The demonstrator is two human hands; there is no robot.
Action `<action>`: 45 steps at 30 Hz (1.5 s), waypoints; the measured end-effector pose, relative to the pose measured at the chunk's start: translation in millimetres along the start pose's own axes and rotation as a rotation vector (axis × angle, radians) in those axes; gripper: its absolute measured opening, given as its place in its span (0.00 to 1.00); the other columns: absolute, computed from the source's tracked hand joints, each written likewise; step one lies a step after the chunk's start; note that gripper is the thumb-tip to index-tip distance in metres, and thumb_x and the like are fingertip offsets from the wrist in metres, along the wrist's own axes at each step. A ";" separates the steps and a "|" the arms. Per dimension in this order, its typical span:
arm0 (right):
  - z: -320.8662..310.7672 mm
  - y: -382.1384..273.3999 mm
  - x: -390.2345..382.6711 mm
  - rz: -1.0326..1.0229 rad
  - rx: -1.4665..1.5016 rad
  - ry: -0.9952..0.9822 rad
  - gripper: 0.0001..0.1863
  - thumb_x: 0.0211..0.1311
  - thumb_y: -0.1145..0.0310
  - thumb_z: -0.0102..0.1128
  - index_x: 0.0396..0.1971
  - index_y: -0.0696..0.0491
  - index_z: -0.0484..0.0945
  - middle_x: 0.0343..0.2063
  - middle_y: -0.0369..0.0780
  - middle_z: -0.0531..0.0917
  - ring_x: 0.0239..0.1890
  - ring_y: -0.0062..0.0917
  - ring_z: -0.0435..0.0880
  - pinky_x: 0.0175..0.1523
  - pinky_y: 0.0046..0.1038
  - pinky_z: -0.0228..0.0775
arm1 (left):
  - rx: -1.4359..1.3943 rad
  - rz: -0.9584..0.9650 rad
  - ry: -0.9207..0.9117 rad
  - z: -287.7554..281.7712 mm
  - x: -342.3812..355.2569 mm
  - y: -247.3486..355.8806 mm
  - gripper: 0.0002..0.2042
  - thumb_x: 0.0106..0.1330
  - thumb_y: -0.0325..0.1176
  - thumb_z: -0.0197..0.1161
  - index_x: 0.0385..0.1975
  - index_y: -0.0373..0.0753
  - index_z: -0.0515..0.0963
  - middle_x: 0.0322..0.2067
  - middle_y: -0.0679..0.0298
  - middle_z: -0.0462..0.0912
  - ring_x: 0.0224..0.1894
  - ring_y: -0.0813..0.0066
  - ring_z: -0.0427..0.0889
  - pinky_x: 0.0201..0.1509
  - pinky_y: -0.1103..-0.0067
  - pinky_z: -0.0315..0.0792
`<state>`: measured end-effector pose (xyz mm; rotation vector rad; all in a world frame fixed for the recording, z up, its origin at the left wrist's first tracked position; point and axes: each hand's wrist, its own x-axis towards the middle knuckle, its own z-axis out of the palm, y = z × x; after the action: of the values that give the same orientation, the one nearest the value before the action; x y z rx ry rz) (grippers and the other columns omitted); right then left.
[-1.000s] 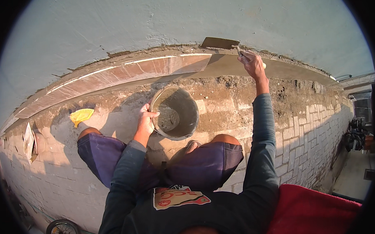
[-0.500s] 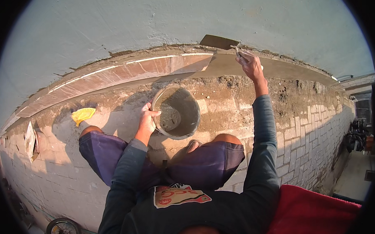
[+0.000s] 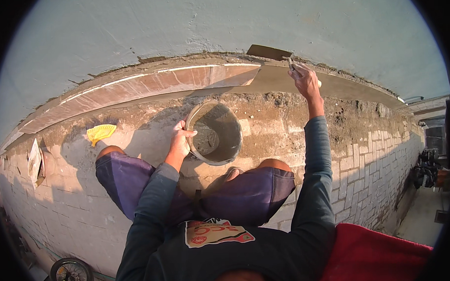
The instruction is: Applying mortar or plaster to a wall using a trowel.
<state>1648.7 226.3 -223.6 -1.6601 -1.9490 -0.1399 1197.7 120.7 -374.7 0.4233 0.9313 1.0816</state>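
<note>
My left hand (image 3: 179,143) is closed on the left rim of a dark bucket (image 3: 230,140), its thumb over the edge. Grey wet mortar (image 3: 205,140) lies in the bottom of the tilted bucket. Out ahead, my right hand (image 3: 306,82) grips the handle of a plastering trowel (image 3: 269,52). The trowel's flat blade lies against the foot of the grey-green wall (image 3: 231,21), at the top of a smooth mortar ledge (image 3: 302,77). Left of the blade, a long reddish board (image 3: 158,83) with a white upper edge runs along the ledge.
A yellow fan-shaped brush head (image 3: 101,132) lies on the ground left of my knee. Farther left stands a mortar-stained board (image 3: 35,162). Rough soil edges the block paving (image 3: 355,170). A bicycle wheel (image 3: 71,275) shows at lower left, and a red cloth (image 3: 372,254) at lower right.
The trowel and my right hand have shifted slightly right along the wall's foot. My left hand still holds the bucket. The whole view has shifted a little.
</note>
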 end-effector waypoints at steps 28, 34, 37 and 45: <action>74.6 -125.8 38.7 -0.279 0.119 0.031 0.17 0.61 0.61 0.65 0.42 0.59 0.84 0.38 0.49 0.85 0.40 0.45 0.85 0.44 0.40 0.78 | -0.012 0.015 -0.009 14.2 -7.3 3.6 0.28 0.50 0.09 0.56 0.55 0.32 0.72 0.42 0.63 0.79 0.42 0.72 0.80 0.48 0.79 0.75; 97.0 -177.2 54.2 -0.374 0.173 -0.059 0.15 0.62 0.62 0.62 0.40 0.59 0.82 0.34 0.49 0.84 0.38 0.46 0.84 0.41 0.43 0.77 | 0.031 0.026 0.020 25.2 -13.4 9.6 0.28 0.50 0.10 0.59 0.55 0.32 0.72 0.41 0.65 0.77 0.39 0.75 0.78 0.46 0.79 0.74; 106.2 -195.9 52.2 -0.423 0.220 0.096 0.14 0.62 0.63 0.62 0.38 0.59 0.82 0.32 0.48 0.83 0.36 0.46 0.83 0.39 0.43 0.76 | 0.087 0.002 0.037 15.8 -8.9 1.1 0.29 0.49 0.10 0.59 0.56 0.32 0.73 0.39 0.66 0.76 0.39 0.75 0.77 0.46 0.79 0.73; 88.9 -228.2 59.2 -0.394 0.141 -0.097 0.14 0.64 0.64 0.62 0.39 0.61 0.82 0.33 0.49 0.84 0.34 0.46 0.84 0.37 0.42 0.77 | 0.011 0.071 0.057 17.2 -10.9 -0.8 0.30 0.44 0.10 0.59 0.54 0.30 0.75 0.37 0.66 0.78 0.39 0.76 0.77 0.45 0.80 0.72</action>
<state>1400.4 265.2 -205.8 -1.1994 -2.2845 -0.0697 1210.5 112.9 -360.8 0.4390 0.9792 1.1588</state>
